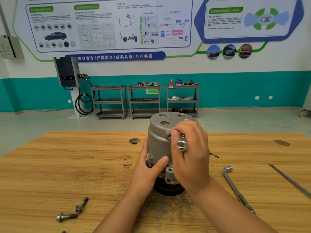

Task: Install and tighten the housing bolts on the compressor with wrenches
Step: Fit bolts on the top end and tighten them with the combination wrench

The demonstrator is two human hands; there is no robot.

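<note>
Compressor: the compressor (159, 132) is stood upright near the middle of the wooden surface (67, 165), with its black pulley (168, 189) at the bottom and the grey housing on top.
Left hand: the left hand (148, 169) is wrapped round the lower left side of the housing, with the thumb laid across the front.
Right hand: the right hand (191, 158) is closed round a small wrench (181, 145) at the upper right edge of the housing. The ring end of the wrench is pointed toward the camera; the far end is mostly hidden by the fingers.
Loose bolts: a first bolt (82, 205) and a second bolt (66, 216) are laid close together on the surface, at the near left, well apart from the compressor.
Other tools: an L-shaped socket wrench (234, 187) is laid on the surface to the right of the right forearm, and a thin metal bar (289, 179) further to the right.
Background: three grey carts (144, 101) are placed by the wall.
</note>
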